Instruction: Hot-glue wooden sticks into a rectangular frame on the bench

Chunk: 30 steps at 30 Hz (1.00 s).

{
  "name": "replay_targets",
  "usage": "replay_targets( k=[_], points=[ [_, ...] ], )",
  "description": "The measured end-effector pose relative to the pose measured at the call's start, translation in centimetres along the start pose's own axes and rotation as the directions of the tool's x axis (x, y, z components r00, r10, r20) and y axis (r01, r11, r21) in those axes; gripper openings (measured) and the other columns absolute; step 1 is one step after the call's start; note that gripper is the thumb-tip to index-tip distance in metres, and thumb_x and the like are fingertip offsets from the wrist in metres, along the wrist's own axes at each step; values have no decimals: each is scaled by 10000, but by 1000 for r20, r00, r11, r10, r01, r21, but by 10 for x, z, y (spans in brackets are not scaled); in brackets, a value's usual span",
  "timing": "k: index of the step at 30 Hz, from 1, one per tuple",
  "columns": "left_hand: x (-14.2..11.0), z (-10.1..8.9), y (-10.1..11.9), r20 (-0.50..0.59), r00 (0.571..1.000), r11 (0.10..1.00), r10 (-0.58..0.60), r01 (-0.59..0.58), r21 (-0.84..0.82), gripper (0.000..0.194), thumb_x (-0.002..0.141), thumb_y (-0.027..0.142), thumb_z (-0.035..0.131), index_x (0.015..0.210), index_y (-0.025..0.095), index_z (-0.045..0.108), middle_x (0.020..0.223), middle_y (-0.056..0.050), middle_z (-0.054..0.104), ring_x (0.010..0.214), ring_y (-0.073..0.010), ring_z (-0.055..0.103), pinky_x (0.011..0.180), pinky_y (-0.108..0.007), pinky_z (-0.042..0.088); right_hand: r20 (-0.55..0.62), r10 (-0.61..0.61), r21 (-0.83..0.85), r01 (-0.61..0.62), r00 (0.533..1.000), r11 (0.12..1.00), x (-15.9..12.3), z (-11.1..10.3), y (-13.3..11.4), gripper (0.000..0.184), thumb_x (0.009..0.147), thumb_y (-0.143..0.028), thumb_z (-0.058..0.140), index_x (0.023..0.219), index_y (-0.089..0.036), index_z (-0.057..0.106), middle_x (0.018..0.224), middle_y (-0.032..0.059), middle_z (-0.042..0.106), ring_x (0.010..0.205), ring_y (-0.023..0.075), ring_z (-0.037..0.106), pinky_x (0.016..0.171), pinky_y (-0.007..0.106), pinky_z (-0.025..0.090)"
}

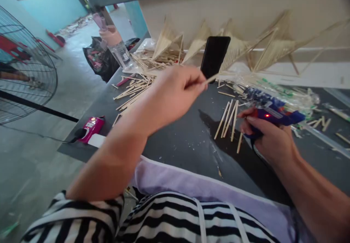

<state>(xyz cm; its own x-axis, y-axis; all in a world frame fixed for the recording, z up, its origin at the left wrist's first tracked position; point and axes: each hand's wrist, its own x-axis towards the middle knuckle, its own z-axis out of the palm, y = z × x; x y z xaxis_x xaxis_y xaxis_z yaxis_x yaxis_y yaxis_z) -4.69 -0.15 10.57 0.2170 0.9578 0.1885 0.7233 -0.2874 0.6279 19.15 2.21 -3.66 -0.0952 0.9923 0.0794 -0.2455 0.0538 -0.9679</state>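
My left hand (179, 91) pinches one end of a thin wooden stick (212, 78) between thumb and fingertips, above the dark tabletop. Around the grip of a blue hot glue gun (273, 113) with a lit red light, my right hand (269, 133) is closed. The gun's front part points up and left near crumpled clear plastic. Several loose wooden sticks (226, 119) lie side by side between my hands. Behind them leans a black phone (215, 55), and fan-shaped stick structures (235, 50) stand along the back board.
A heap of sticks (133, 91) lies on the left of the table (175, 144), near a clear bottle with a pink lid (111, 35). A pink power strip (93, 128) with a black plug sits at the left edge. Crumpled plastic wrap (292, 97) covers the right. A fan (26, 68) stands left.
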Motion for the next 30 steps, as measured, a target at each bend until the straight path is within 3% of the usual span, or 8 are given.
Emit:
replay_targets(
  k=[4, 8, 11, 16, 19, 26, 30],
  points=[
    [-24, 40, -22, 101, 986, 988, -130, 138, -75, 228, 867, 270, 478, 792, 155, 660, 588, 29, 521, 543, -83, 422, 523, -211, 310, 63, 21, -83, -15, 998, 996, -3, -1, 2, 133, 741, -242, 637, 868, -202, 637, 781, 14, 605, 476, 88, 445, 476, 273, 352],
    [-22, 76, -42, 135, 976, 963, -172, 196, -185, 243, 862, 294, 464, 824, 157, 661, 628, 19, 531, 586, -98, 423, 538, -214, 312, 149, 73, -236, -37, 986, 971, -9, 0, -3, 187, 778, -325, 614, 913, -195, 614, 725, 1, 584, 508, 97, 463, 506, 263, 397],
    [-19, 91, -53, 167, 968, 934, -187, 228, -274, 255, 868, 310, 445, 881, 161, 652, 637, 24, 526, 574, -98, 418, 537, -218, 307, 155, 103, -338, -45, 983, 940, -13, 2, -9, 214, 776, -366, 613, 900, -191, 610, 709, 7, 580, 524, 115, 479, 514, 278, 420],
    [-23, 100, -65, 141, 963, 911, -231, 265, -317, 255, 863, 311, 456, 951, 175, 652, 678, 18, 532, 634, -109, 470, 579, -222, 333, 184, 86, -439, 3, 979, 899, -15, 4, -11, 164, 777, -320, 607, 880, -195, 628, 809, 31, 621, 553, 109, 512, 548, 271, 441],
    [-27, 100, -69, 142, 961, 884, -238, 275, -379, 253, 873, 336, 460, 972, 185, 638, 667, 26, 510, 611, -100, 456, 562, -214, 332, 240, 62, -539, 79, 969, 839, -16, 4, -11, 124, 780, -292, 607, 857, -205, 647, 761, 30, 632, 577, 126, 549, 555, 262, 458],
    [-32, 93, -67, 339, 887, 618, -314, 462, -636, 236, 901, 383, 429, 1015, 212, 545, 579, 66, 423, 442, -59, 346, 434, -176, 272, 289, 85, -745, 169, 954, 645, -19, 15, -15, 136, 784, -305, 582, 708, -193, 598, 627, 22, 595, 573, 139, 545, 542, 249, 454],
    [-34, 92, -67, 368, 867, 588, -336, 498, -637, 238, 906, 399, 423, 1020, 221, 533, 602, 53, 472, 441, -54, 386, 411, -156, 247, 325, 55, -757, 224, 944, 613, -21, 20, -12, 127, 772, -279, 579, 694, -179, 589, 642, 17, 590, 565, 121, 524, 551, 231, 440]
  ],
)
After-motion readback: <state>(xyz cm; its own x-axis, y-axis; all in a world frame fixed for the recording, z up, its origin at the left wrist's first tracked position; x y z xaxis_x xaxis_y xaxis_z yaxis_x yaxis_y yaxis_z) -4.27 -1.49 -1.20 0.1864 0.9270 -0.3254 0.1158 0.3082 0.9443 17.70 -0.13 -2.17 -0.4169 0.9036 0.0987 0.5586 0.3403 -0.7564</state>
